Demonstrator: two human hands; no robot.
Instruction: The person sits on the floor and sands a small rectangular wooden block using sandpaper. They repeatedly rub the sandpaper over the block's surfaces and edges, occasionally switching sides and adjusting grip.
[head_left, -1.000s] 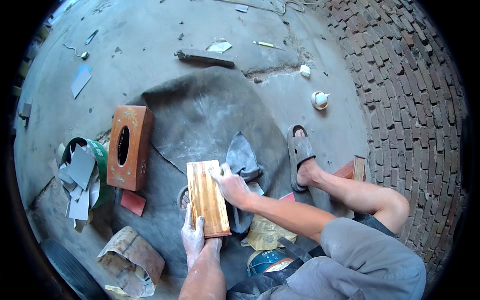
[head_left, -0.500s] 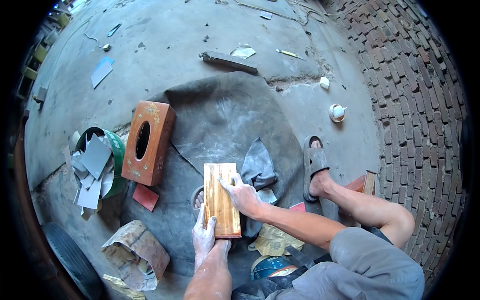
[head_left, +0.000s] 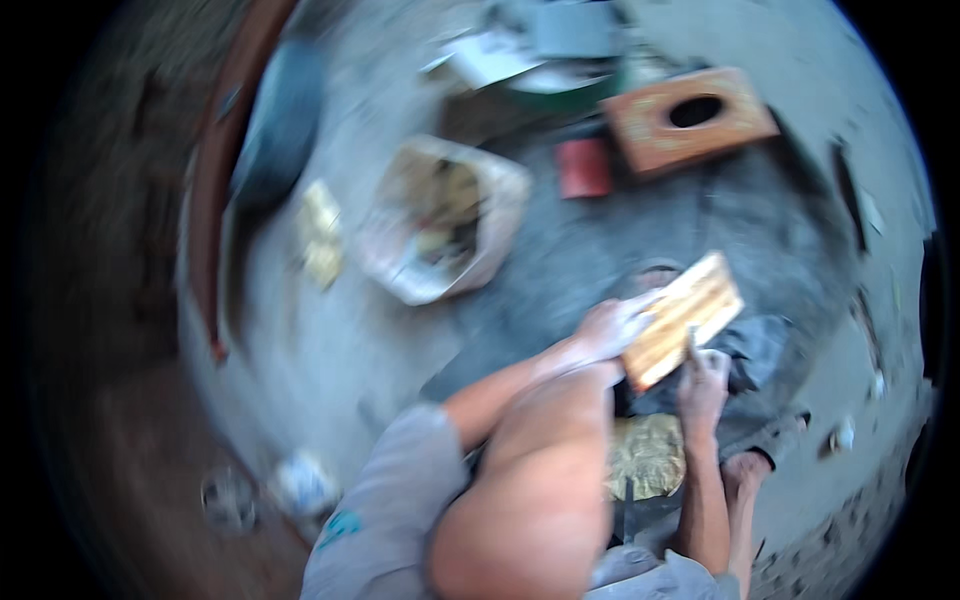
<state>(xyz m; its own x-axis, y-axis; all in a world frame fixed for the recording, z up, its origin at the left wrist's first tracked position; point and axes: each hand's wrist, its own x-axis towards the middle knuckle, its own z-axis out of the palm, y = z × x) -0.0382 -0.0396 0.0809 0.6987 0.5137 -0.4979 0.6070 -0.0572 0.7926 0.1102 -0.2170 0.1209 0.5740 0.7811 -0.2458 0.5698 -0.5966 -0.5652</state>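
A pale, yellowish wooden board [head_left: 705,295] with brown grain lies aslant in front of my knee. My left hand [head_left: 607,330], dusted white, grips its near left edge. My right hand [head_left: 703,382] is at its right side, most fingers curled and one greyish tip reaching onto the wood. Whether that hand pinches something small is hidden by blur. A crumpled dark grey cloth [head_left: 757,345] lies just right of the board. Beneath my right wrist is a crinkled yellowish sheet [head_left: 645,460].
Beyond the board stand an orange-brown tissue box [head_left: 650,125] with an oval hole, a red sheet [head_left: 583,167] and a green bucket [head_left: 570,98] of grey sheets. An open paper bag [head_left: 395,240] holds scraps. A tire [head_left: 283,125] leans at left beside a brown rail [head_left: 222,160].
The view has swung leftward and turned, so everything appears shifted and rotated, with blur. The board now looks slanted. My left hand still holds it and my right hand stays at its right side.
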